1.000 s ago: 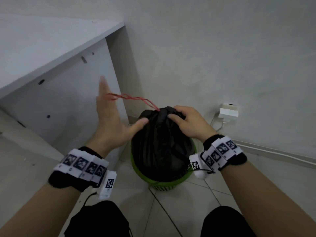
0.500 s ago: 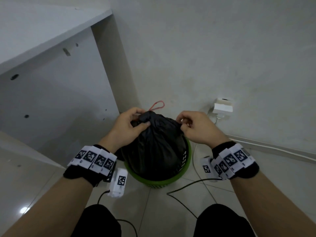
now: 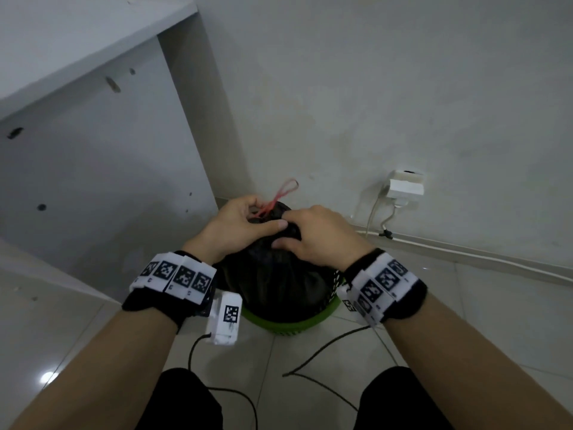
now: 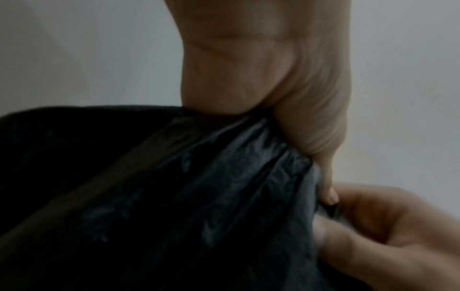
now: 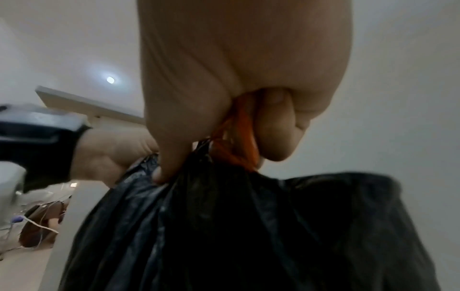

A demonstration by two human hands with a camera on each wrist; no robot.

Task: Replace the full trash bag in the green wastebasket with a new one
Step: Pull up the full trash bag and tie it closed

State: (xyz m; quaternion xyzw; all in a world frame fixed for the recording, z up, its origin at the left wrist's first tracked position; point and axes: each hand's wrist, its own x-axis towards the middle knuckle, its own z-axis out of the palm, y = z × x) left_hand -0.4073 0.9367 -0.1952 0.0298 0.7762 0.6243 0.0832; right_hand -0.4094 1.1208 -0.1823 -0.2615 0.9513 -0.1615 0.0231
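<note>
A full black trash bag (image 3: 279, 280) sits in the green wastebasket (image 3: 288, 322) on the floor against the wall. Its top is gathered into a neck, and a red drawstring (image 3: 285, 189) loops up behind it. My left hand (image 3: 260, 218) grips the gathered neck from the left, thumb pressed on the plastic (image 4: 174, 196). My right hand (image 3: 286, 234) meets it from the right. In the right wrist view its fingers (image 5: 273, 133) curl round the red drawstring (image 5: 239, 141) just above the bag (image 5: 248, 226). The basket's far side is hidden.
A white desk panel (image 3: 108, 181) stands close on the left of the basket. A wall socket with a plug (image 3: 406, 187) and a white cable (image 3: 465, 252) along the skirting lie to the right. Black wrist-camera cables (image 3: 325, 346) trail over the floor tiles by my knees.
My left hand, raised and open with the drawstring on a finger one second ago, came down onto the bag's neck. The right hand shifted left, and both hands now meet there.
</note>
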